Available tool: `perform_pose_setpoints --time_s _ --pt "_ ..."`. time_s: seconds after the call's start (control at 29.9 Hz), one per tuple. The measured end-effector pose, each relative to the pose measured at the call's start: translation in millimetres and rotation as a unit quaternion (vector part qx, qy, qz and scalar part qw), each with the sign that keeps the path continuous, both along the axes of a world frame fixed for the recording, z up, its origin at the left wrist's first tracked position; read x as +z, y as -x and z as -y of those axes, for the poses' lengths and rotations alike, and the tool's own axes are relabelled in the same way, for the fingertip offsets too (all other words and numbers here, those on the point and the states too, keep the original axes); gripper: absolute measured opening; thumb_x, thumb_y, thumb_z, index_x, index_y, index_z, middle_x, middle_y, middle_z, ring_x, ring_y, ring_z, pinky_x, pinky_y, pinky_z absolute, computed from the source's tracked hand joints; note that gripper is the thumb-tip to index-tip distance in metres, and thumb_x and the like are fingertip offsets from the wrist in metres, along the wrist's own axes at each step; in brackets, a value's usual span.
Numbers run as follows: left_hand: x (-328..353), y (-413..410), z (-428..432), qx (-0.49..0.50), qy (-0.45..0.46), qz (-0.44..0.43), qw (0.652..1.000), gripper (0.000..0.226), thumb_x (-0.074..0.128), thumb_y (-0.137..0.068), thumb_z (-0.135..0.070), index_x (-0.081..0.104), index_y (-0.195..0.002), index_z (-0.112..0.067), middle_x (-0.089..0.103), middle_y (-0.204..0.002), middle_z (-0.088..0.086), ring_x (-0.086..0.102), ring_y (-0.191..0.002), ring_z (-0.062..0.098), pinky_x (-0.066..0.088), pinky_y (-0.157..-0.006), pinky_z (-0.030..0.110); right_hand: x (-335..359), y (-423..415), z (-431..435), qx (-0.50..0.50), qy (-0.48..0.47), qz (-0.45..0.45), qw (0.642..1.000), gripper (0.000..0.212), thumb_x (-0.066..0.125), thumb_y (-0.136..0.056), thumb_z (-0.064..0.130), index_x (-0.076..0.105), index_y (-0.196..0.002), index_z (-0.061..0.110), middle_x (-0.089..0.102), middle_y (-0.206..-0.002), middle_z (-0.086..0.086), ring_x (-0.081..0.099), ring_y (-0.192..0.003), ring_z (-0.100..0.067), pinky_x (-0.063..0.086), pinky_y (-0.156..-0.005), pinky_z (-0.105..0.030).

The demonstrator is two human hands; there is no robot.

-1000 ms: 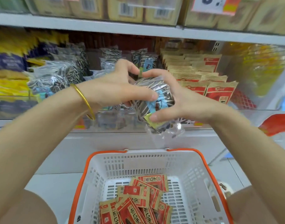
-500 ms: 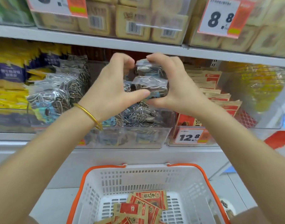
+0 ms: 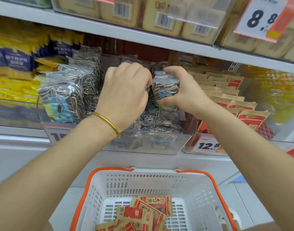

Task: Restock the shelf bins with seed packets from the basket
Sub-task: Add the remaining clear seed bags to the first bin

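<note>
The right hand (image 3: 184, 95) has the seed packet (image 3: 165, 88) clamped, thumb under and fingers over the top, held upright inside the clear shelf bin (image 3: 159, 145). The left hand (image 3: 126, 90) curls onto the packet's left edge too. Red packets (image 3: 143, 212) sit in the basket (image 3: 143, 179) below.

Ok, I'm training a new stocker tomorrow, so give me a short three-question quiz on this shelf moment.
1. True or false: the right hand grips a clear seed packet above the middle bin.
2. The loose packets in the basket are: A yellow, B red-and-tan, C clear.
3. Fill in: the lower price tag, right of the middle bin, reads ____.
Key: 1 true; 2 B; 3 12.8
</note>
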State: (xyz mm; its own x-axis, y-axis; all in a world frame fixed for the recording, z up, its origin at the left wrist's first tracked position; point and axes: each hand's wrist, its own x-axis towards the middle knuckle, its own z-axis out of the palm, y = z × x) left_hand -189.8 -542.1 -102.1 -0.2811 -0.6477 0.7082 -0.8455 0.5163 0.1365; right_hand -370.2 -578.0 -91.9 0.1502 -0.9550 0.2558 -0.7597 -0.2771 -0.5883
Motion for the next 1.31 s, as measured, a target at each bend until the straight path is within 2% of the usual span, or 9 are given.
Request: perform_pose_setpoints --time_s 0.17,0.23,0.4,0.57,0.7,0.77,0.94,1.2,1.31 --pt "-3 0 -1 0.006 0.013 0.014 1.0 0.031 0.033 -0.074 -0.016 0.06 -0.089 -0.012 0.062 -0.091 0.007 0.056 -0.089 0.033 0.025 -0.075 0.036 -4 1 7 -0.045 -0.081 0.033 0.995 0.083 0.079 -0.072 0.01 0.035 -0.139 0.029 0.035 -0.142 -0.002 0.039 -0.109 -0.016 0.035 -0.08 -0.022" --pt "-3 1 -1 0.01 0.016 0.022 1.0 0.03 0.033 -0.074 -0.016 0.059 -0.088 -0.01 0.061 -0.09 0.007 0.056 -0.088 0.032 0.025 -0.076 0.036 -5 -2 9 -0.057 -0.097 0.055 0.992 0.083 0.078 -0.071 0.008 0.035 -0.139 0.026 0.037 -0.14 -0.004 0.039 -0.107 -0.017 0.036 -0.08 -0.026" --pt "-8 2 -1 0.027 0.024 0.039 0.999 0.023 0.039 -0.074 -0.013 0.058 -0.087 -0.011 0.061 -0.089 0.006 0.056 -0.087 0.032 0.027 -0.076 0.037 6 -8 16 -0.103 -0.155 0.095 0.978 0.079 0.075 -0.071 0.003 0.034 -0.136 0.023 0.042 -0.118 -0.008 0.045 -0.102 -0.026 0.04 -0.069 -0.032" --pt "-11 3 -2 0.028 0.033 0.046 0.998 0.023 0.04 -0.073 -0.014 0.059 -0.087 -0.011 0.061 -0.088 0.005 0.057 -0.09 0.032 0.028 -0.077 0.038 1 -22 16 -0.125 -0.106 0.068 0.984 0.072 0.075 -0.07 0.0 0.041 -0.13 0.022 0.038 -0.133 -0.01 0.046 -0.092 -0.025 0.038 -0.069 -0.029" --pt "-13 2 -3 0.026 0.033 0.046 0.998 0.021 0.041 -0.074 -0.012 0.059 -0.086 -0.011 0.062 -0.089 0.006 0.057 -0.088 0.032 0.028 -0.076 0.037 3 -20 16 -0.13 -0.052 0.06 0.988 0.073 0.07 -0.068 -0.004 0.043 -0.13 0.023 0.036 -0.131 -0.012 0.044 -0.076 -0.017 0.036 -0.052 -0.022" --pt "-14 2 -3 0.024 0.03 0.047 0.998 0.019 0.043 -0.074 -0.01 0.059 -0.085 -0.01 0.062 -0.089 0.007 0.056 -0.088 0.032 0.027 -0.075 0.037 8 -16 18 -0.13 -0.05 0.062 0.988 0.073 0.07 -0.067 -0.004 0.044 -0.129 0.023 0.039 -0.129 -0.012 0.047 -0.077 -0.018 0.037 -0.05 -0.021" --pt "-14 0 -2 0.017 0.03 0.043 0.999 0.021 0.041 -0.076 -0.011 0.059 -0.086 -0.011 0.062 -0.091 0.007 0.056 -0.09 0.032 0.027 -0.076 0.036 18 -10 17 -0.111 -0.062 0.117 0.985 0.069 0.072 -0.065 -0.003 0.047 -0.125 0.019 0.048 -0.113 -0.003 0.043 -0.069 -0.001 0.043 -0.055 -0.02" --pt "-14 2 -2 0.022 0.031 0.044 0.998 0.022 0.039 -0.075 -0.012 0.059 -0.086 -0.011 0.062 -0.091 0.007 0.057 -0.09 0.033 0.028 -0.078 0.037 8 -10 12 -0.083 -0.079 0.086 0.99 0.069 0.07 -0.067 -0.001 0.046 -0.128 0.02 0.047 -0.114 -0.003 0.043 -0.07 -0.006 0.042 -0.061 -0.019" --pt "-15 3 -2 0.021 0.032 0.051 0.998 0.022 0.04 -0.075 -0.012 0.059 -0.086 -0.01 0.062 -0.091 0.007 0.057 -0.091 0.033 0.028 -0.08 0.037 8 -9 12 -0.086 -0.07 0.085 0.99 0.07 0.072 -0.067 0.001 0.045 -0.129 0.021 0.047 -0.123 -0.005 0.047 -0.074 -0.009 0.042 -0.058 -0.018"
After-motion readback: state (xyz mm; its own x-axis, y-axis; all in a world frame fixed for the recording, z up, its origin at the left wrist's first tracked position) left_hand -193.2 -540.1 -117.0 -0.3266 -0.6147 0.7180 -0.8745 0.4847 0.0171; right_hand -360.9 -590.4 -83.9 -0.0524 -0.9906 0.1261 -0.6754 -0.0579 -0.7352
